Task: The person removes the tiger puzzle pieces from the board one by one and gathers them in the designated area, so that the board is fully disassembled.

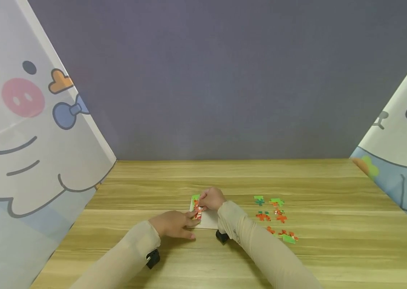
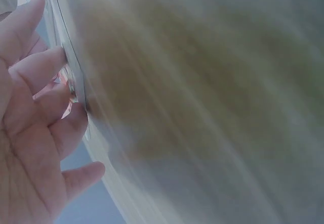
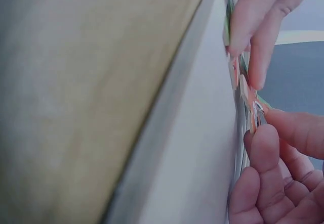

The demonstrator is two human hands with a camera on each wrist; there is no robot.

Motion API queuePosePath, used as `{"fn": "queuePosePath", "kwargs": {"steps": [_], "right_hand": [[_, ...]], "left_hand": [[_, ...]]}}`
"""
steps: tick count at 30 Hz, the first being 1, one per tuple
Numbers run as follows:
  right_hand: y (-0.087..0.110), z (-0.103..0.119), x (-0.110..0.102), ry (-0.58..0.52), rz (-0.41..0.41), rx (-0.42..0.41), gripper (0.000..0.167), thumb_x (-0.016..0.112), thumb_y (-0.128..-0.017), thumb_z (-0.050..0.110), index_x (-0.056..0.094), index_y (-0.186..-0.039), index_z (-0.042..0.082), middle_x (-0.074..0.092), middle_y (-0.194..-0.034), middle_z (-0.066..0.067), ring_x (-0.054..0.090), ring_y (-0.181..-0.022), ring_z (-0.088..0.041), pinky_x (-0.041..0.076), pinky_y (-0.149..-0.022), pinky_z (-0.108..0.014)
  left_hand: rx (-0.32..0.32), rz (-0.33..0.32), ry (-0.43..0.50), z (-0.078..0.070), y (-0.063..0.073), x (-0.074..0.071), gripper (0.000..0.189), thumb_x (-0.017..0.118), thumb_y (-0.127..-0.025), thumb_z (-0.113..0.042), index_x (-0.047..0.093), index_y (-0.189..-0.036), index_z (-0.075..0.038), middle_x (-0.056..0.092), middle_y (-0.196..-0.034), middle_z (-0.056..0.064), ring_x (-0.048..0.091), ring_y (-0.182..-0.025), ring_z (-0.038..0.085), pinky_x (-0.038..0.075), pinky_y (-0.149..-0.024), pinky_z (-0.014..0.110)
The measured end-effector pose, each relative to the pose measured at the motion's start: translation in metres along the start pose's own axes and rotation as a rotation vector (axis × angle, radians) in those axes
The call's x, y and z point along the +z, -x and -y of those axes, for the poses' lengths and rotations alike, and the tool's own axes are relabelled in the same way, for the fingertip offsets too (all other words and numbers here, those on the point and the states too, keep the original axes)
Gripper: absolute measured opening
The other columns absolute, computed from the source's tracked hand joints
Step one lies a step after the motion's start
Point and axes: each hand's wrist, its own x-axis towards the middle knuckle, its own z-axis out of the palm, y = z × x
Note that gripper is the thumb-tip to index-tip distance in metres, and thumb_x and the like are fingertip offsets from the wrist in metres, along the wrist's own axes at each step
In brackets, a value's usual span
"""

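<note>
A white puzzle board lies on the table, with joined puzzle pieces in green, orange and red along its left side. My left hand rests at that side, its fingers spread and fairly straight, fingertips touching the laid pieces. From above, my right hand reaches over the board. In the right wrist view, its thumb and forefinger pinch an orange puzzle piece, tilted up at the laid pieces. The left hand's fingers press close beside it. How far that piece is seated cannot be told.
Several loose puzzle pieces, orange, green and teal, lie in scattered groups right of the board on the wooden table. A grey wall stands behind, with cartoon-printed panels at both sides.
</note>
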Motion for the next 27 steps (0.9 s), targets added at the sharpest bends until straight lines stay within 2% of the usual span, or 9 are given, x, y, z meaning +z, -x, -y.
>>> {"fn": "queuePosePath", "kwargs": {"steps": [6, 14, 22, 25, 27], "right_hand": [[0.0004, 0.0003, -0.0003, 0.000, 0.011, -0.010, 0.007, 0.070, -0.080, 0.002, 0.069, -0.074, 0.002, 0.059, -0.055, 0.001, 0.050, -0.045, -0.006, 0.041, -0.049, -0.017], [0.0024, 0.0030, -0.0004, 0.039, -0.020, -0.040, 0.013, 0.068, -0.079, -0.001, 0.065, -0.067, 0.004, 0.056, -0.052, 0.001, 0.047, -0.047, -0.008, 0.039, -0.050, -0.019], [0.0018, 0.0051, -0.0010, 0.119, -0.041, -0.073, 0.015, 0.069, -0.075, -0.001, 0.063, -0.064, 0.007, 0.054, -0.051, 0.004, 0.046, -0.050, -0.008, 0.039, -0.053, -0.019], [0.0002, 0.0045, -0.0005, 0.128, -0.048, -0.079, 0.010, 0.069, -0.071, -0.002, 0.064, -0.069, 0.005, 0.055, -0.053, 0.003, 0.046, -0.051, -0.009, 0.039, -0.053, -0.020], [-0.0005, 0.0043, 0.0001, 0.091, -0.040, -0.071, 0.014, 0.069, -0.071, -0.004, 0.066, -0.082, 0.003, 0.056, -0.054, 0.003, 0.047, -0.050, -0.009, 0.040, -0.052, -0.020]], "left_hand": [[0.017, -0.014, -0.016, -0.0005, -0.0019, -0.0016, 0.056, 0.059, -0.089, -0.047, 0.054, -0.136, -0.017, 0.037, -0.146, 0.011, 0.051, -0.119, 0.032, 0.041, -0.099, 0.041], [0.019, -0.026, -0.042, -0.0025, -0.0017, -0.0052, 0.053, 0.060, -0.089, -0.045, 0.056, -0.134, -0.017, 0.040, -0.145, 0.012, 0.054, -0.116, 0.033, 0.043, -0.097, 0.040], [-0.051, 0.028, -0.069, -0.0080, -0.0022, -0.0090, 0.055, 0.058, -0.089, -0.048, 0.053, -0.137, -0.021, 0.039, -0.146, 0.008, 0.050, -0.121, 0.032, 0.042, -0.098, 0.039], [-0.074, 0.040, -0.073, -0.0093, -0.0016, -0.0088, 0.054, 0.058, -0.089, -0.049, 0.053, -0.137, -0.023, 0.040, -0.146, 0.006, 0.049, -0.122, 0.030, 0.041, -0.099, 0.038], [-0.077, 0.043, -0.077, -0.0096, -0.0011, -0.0088, 0.055, 0.058, -0.089, -0.050, 0.053, -0.137, -0.024, 0.039, -0.146, 0.005, 0.049, -0.123, 0.029, 0.041, -0.099, 0.038]]}}
